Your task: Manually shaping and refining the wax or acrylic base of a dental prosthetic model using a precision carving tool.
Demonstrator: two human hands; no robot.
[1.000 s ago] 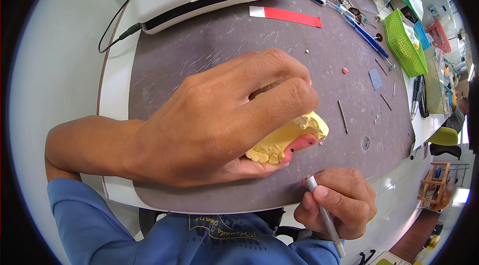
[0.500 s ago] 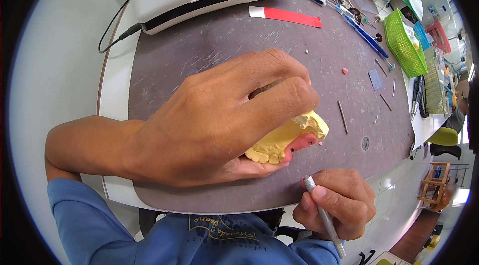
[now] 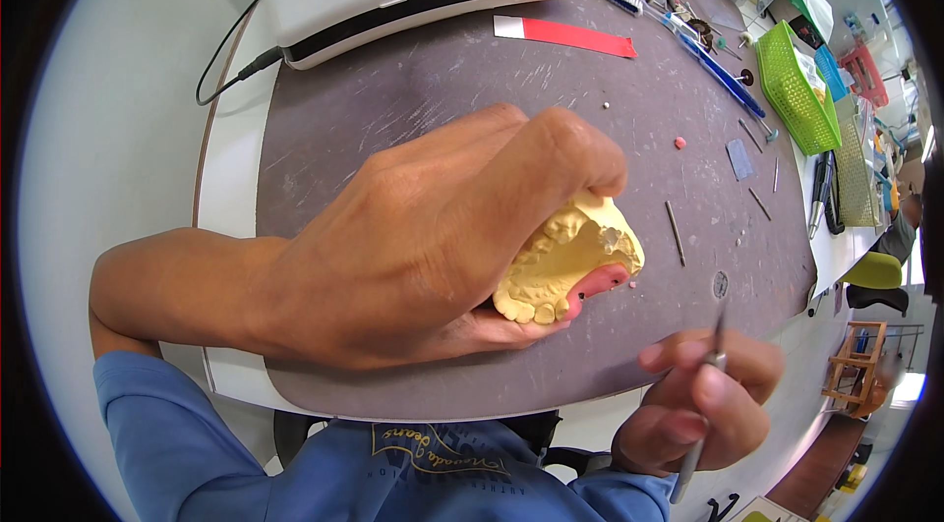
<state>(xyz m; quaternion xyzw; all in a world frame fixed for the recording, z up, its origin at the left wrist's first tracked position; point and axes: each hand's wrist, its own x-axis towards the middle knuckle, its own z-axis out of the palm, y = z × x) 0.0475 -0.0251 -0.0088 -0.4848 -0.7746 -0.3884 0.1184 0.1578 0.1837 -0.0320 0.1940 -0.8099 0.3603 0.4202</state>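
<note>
A yellow plaster dental model [image 3: 556, 266] rests in my left hand [image 3: 413, 217], whose fingers wrap over its far side while the thumb lies beneath the tooth row. Along the model's right edge runs a pink gum-coloured section [image 3: 600, 280] with small dark spots. Part of the model is hidden behind my fingers. My right hand [image 3: 718, 394], apart from the model to the lower right, grips a slim metal hand tool [image 3: 690, 468] like a pen. The tool's thin dark tip points up and away, blurred by motion, so its exact shape is unclear.
A white machine [image 3: 364, 1] stands at the back. A red-and-white strip [image 3: 580, 37], a blue-handled brush [image 3: 723, 75] and thin metal rods [image 3: 676, 233] lie on the brown mat [image 3: 344, 139]. A green basket [image 3: 798, 89] stands to the right.
My right hand has moved right, and the tool has turned so a thin tip shows at its upper end. My left fingers have shifted, uncovering more of the dental model.
</note>
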